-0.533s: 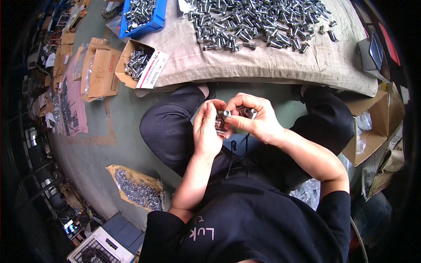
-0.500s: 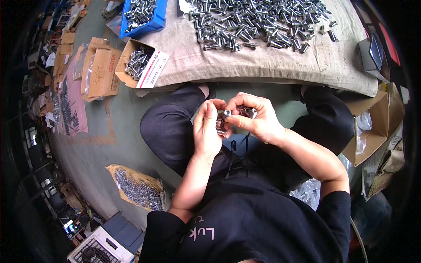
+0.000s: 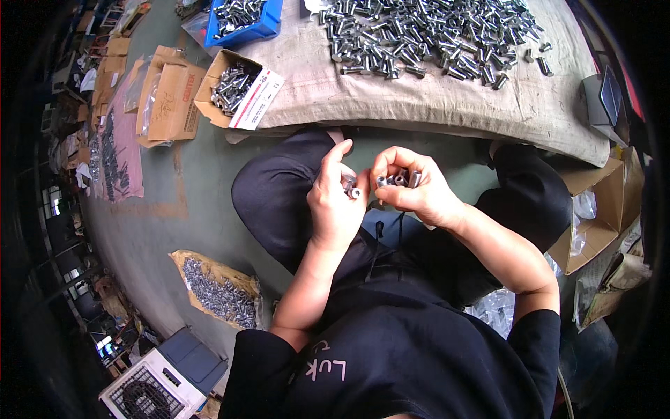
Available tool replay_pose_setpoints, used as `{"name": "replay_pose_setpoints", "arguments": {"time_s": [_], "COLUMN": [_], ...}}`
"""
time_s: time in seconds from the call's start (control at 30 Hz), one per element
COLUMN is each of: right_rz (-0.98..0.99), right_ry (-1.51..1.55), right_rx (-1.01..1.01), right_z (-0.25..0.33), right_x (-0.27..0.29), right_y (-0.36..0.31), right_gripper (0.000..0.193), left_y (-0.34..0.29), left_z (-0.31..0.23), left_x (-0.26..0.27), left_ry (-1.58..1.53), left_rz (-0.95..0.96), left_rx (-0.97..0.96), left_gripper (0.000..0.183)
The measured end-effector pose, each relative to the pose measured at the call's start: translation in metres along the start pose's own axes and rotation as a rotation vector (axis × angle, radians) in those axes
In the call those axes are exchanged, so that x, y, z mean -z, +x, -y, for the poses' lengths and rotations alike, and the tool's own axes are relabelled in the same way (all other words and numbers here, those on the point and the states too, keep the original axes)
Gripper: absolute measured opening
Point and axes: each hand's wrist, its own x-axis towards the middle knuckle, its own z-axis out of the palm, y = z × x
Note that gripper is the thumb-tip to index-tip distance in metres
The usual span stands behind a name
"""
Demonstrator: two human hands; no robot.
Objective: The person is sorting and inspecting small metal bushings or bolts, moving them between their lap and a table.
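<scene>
Over my lap, my left hand [image 3: 331,209] is curled around a few short shiny metal pins [image 3: 354,192], one with a round hole in its end; the left thumb sticks up apart from them. Just beside it, my right hand [image 3: 431,194] clasps several more hollow-ended metal pins [image 3: 400,179] between thumb and curled fingers. A narrow gap separates the two hands. Beyond them, a large pile of similar flat-headed metal pins [image 3: 433,35] lies on the cloth-covered table [image 3: 391,101].
At the table's left stand an open carton of pins [image 3: 234,87] and a blue bin [image 3: 269,26]. A brown carton [image 3: 171,98] sits on the floor farther left. Small metal parts [image 3: 220,290] lie on cardboard near my left elbow. Another open carton [image 3: 597,237] stands right.
My hands have come apart slightly; before, they met over a pin. The left thumb has lifted. The view has shifted a little.
</scene>
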Motion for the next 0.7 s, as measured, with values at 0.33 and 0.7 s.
{"name": "replay_pose_setpoints", "arguments": {"time_s": [0.33,0.7], "right_rz": [-0.003,-0.059], "right_ry": [-0.631,-0.513], "right_rx": [0.296,0.237], "right_z": [-0.004,-0.009], "right_x": [-0.006,-0.002], "right_y": [0.000,-0.001], "right_gripper": [0.020,0.011], "left_y": [-0.003,-0.011], "left_z": [0.000,0.012], "left_x": [-0.002,0.003], "left_ry": [0.070,-0.322], "left_rz": [0.065,0.291], "left_rx": [-0.045,0.161], "left_gripper": [0.049,0.034]}}
